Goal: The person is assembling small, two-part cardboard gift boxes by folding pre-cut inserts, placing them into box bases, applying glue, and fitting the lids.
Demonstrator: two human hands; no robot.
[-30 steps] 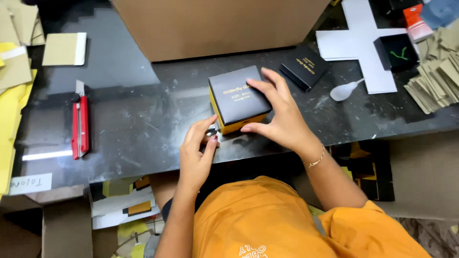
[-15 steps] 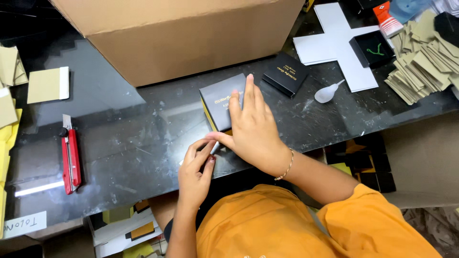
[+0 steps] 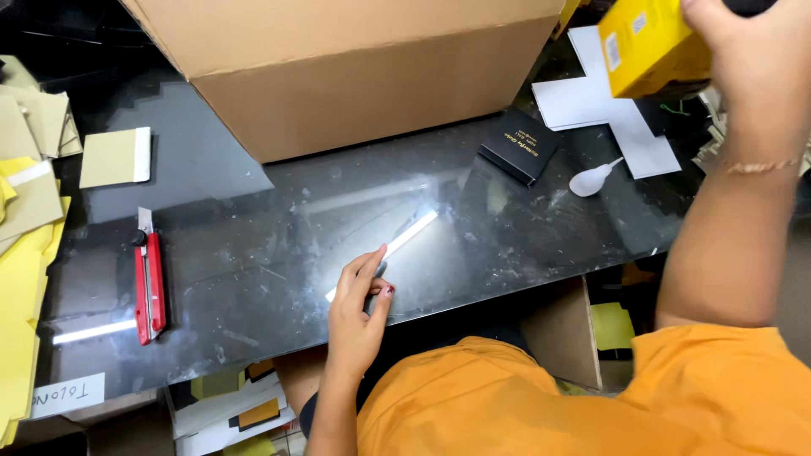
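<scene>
Head view, looking down on a dark glossy worktop (image 3: 253, 279). Right hand (image 3: 752, 51) raised at the top right, fingers wrapped round a yellow box (image 3: 646, 42) and lifting it clear of the worktop, well above everything else; fingertips cut off by the frame edge, so the exact grip cannot be told. Left hand (image 3: 359, 308) low at the near edge, fingers pressed loosely together, tips resting on the glass; whether something small is pinched between thumb and forefinger cannot be told. Just beyond those fingertips, only a bright strip of reflected light. Farther out from the left fingers, a big brown carton (image 3: 355, 76); off to their right, a small flat black box (image 3: 519, 145), a white squeeze dropper (image 3: 591, 179) and a white cross-shaped card blank (image 3: 604, 110) beneath the lifted box. Well to the left of the fingers, a red utility knife (image 3: 149, 287) and a stack of tan and yellow card pieces (image 3: 34, 169). Judging by this, the yellow box looks assembled and on its way off the worktop; setting it down somewhere seems the part left.
</scene>
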